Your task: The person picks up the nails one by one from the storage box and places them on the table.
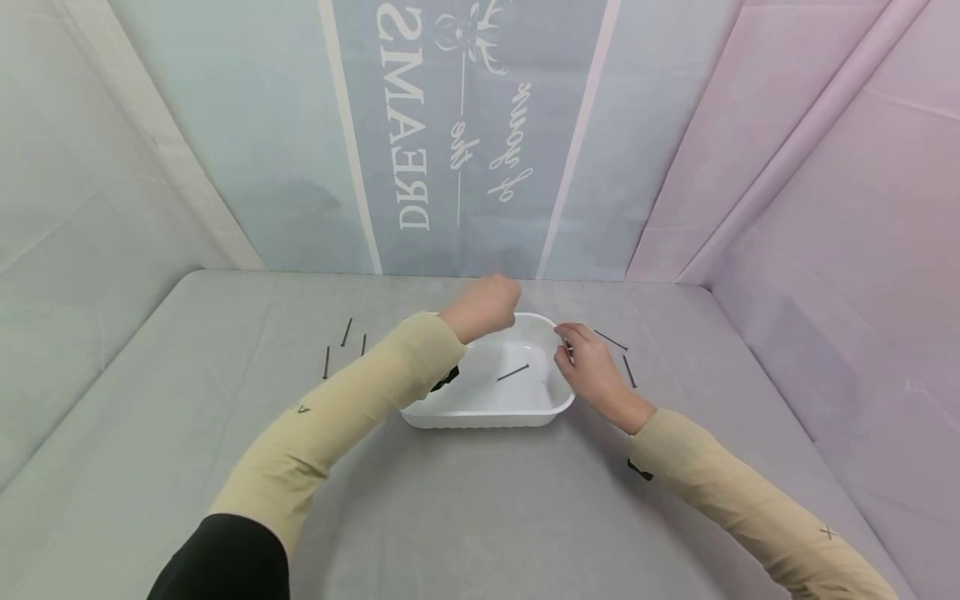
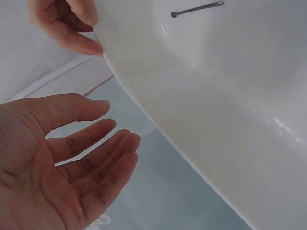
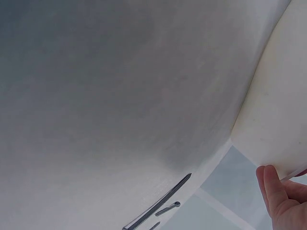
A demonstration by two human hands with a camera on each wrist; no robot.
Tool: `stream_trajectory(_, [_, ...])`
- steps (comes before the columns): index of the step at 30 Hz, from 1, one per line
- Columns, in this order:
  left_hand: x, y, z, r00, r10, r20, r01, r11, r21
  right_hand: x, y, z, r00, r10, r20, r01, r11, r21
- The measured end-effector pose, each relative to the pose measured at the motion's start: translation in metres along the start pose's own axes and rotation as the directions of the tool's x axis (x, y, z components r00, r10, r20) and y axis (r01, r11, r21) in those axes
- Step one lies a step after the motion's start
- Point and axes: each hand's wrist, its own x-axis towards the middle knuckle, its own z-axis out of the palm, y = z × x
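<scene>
A white tray (image 1: 487, 420) stands on the grey surface with one dark nail (image 1: 512, 373) lying inside. My left hand (image 1: 483, 307) hangs over the tray's far rim. In the left wrist view, that hand (image 2: 76, 148) has loosely bent, spread fingers with nothing between them, just outside the rim. At the tray's right end, my right hand (image 1: 592, 371) pinches the rim. The right wrist view has this hand's fingers (image 3: 272, 184) against the tray's outer wall (image 3: 280, 96).
Three nails (image 1: 346, 332) lie left of the tray, near the left forearm. More nails (image 1: 629, 372) lie to the right, beside the right hand. A printed fabric wall (image 1: 480, 233) rises behind the tray, with pale fabric walls on both sides.
</scene>
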Motion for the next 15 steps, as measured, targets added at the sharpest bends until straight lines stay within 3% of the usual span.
stream_trajectory(15, [-0.002, 0.010, 0.015, 0.994, 0.102, 0.038, -0.104, 0.993, 0.055, -0.005, -0.006, 0.004, 0.999, -0.009, -0.030, 0.009, 1.000, 0.002])
